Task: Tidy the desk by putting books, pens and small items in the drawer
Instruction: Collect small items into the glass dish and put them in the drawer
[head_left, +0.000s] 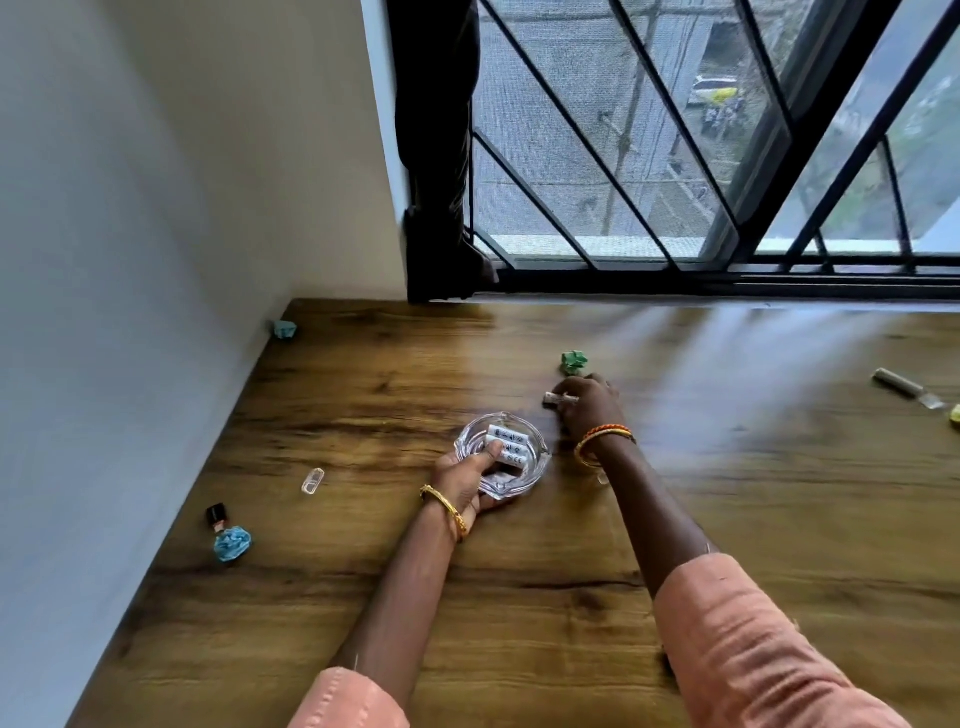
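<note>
A clear glass dish (535, 447) sits mid-desk with white batteries (511, 446) inside. My left hand (467, 480) grips the dish at its near rim, thumb over the edge. Just behind and to the right, my right hand (589, 408) curls over a small silvery cylinder (557, 399) lying on the wooden desk (363, 545). A green crumpled paper (573, 362) lies just beyond that hand. No drawer is in view.
Near the left edge lie a small dark-capped bottle (217, 515), a blue crumpled paper (232, 543) and a clear plastic cap (312, 480). A teal scrap (284, 329) sits in the far corner. A tube-like item (906, 388) lies at far right. The wall is left, the barred window behind.
</note>
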